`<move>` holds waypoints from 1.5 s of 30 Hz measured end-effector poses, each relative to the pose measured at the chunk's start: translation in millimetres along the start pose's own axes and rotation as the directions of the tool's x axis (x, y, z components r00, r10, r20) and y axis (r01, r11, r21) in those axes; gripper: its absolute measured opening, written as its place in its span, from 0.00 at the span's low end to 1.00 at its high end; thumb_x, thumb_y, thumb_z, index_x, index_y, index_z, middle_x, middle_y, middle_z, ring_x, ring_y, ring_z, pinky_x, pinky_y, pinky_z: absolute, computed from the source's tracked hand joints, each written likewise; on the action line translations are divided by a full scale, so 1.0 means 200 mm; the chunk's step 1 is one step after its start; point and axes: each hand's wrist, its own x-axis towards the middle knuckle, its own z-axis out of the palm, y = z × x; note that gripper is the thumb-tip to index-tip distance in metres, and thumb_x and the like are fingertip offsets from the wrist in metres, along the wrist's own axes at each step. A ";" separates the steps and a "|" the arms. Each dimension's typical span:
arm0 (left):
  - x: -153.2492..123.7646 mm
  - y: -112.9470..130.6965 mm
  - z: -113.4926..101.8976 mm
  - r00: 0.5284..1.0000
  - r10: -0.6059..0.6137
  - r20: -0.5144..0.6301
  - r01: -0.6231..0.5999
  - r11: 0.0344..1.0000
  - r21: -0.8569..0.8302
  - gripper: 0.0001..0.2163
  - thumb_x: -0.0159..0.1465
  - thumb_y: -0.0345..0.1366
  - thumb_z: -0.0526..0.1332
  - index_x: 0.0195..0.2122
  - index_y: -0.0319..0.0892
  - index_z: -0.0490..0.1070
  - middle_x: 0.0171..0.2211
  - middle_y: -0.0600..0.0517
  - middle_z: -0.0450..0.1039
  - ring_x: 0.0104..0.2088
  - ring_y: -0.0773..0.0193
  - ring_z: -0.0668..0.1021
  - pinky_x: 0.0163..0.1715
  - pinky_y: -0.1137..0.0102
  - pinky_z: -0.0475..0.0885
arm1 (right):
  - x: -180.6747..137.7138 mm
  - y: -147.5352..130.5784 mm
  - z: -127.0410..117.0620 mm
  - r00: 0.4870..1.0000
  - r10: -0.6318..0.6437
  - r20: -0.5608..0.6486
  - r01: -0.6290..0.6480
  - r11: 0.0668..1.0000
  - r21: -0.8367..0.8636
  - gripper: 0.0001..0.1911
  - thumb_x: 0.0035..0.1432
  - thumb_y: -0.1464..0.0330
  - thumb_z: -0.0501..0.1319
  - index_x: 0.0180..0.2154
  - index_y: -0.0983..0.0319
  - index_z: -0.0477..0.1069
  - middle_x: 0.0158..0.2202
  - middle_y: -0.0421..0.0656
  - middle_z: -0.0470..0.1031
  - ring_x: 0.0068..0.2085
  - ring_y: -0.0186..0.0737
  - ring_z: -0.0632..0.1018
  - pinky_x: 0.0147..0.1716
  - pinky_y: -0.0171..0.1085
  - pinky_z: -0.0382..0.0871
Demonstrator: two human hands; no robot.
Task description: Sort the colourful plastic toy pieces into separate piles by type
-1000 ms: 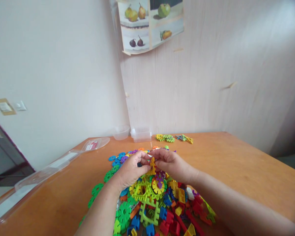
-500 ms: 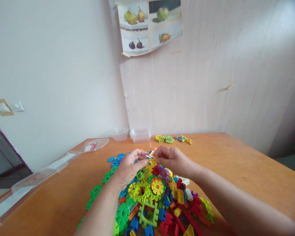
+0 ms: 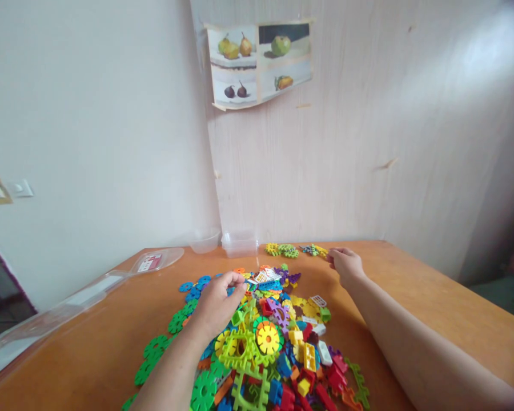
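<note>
The pile of plastic building pieces point(image 3: 282, 342) lies on the counter point(image 3: 415, 297), in front of the person and slightly left of centre. It contains toothed discs, square frames and small blocks in green, yellow, red, blue, purple and white. A yellow toothed disc point(image 3: 268, 338) and a lime square frame point(image 3: 237, 349) lie on top, near the left forearm.

The left hand point(image 3: 217, 301) rests on the far left edge of the pile. It is closed, with the fingers point(image 3: 235, 279) curled against the thumb. Whether a piece sits between them cannot be determined. A blue and white piece point(image 3: 265, 279) lies just beside the fingertips.

The right hand point(image 3: 346, 264) is extended past the pile toward the wall. Its fingers are loosely curled, and it cannot be determined whether they grip anything. The fingertips are just beside a small multi-coloured cluster point(image 3: 314, 250). A yellow and green cluster point(image 3: 280, 249) lies to the left of that one.

Loose green toothed discs point(image 3: 156, 346) lie flat on the counter to the left of the pile. Blue discs point(image 3: 193, 287) lie beyond them.

Two clear containers point(image 3: 239, 244) stand against the wall at the far edge. A clear lid point(image 3: 156, 261) with a red label lies to their left. A long clear tray point(image 3: 47, 321) lies along the left edge of the counter.

A fruit poster point(image 3: 261, 63) hangs on the wall above. A light switch point(image 3: 19, 188) is mounted on the left wall.
</note>
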 end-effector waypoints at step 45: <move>-0.02 0.02 0.00 0.996 0.013 0.091 -0.028 0.984 0.174 0.13 0.65 0.46 0.57 0.44 0.46 0.74 0.48 0.49 0.77 0.51 0.56 0.76 0.55 0.62 0.67 | -0.07 0.01 0.16 0.561 -0.186 0.807 0.703 0.621 -0.346 0.09 0.48 0.73 0.61 0.30 0.60 0.80 0.31 0.40 0.79 0.35 0.38 0.75 0.34 0.34 0.63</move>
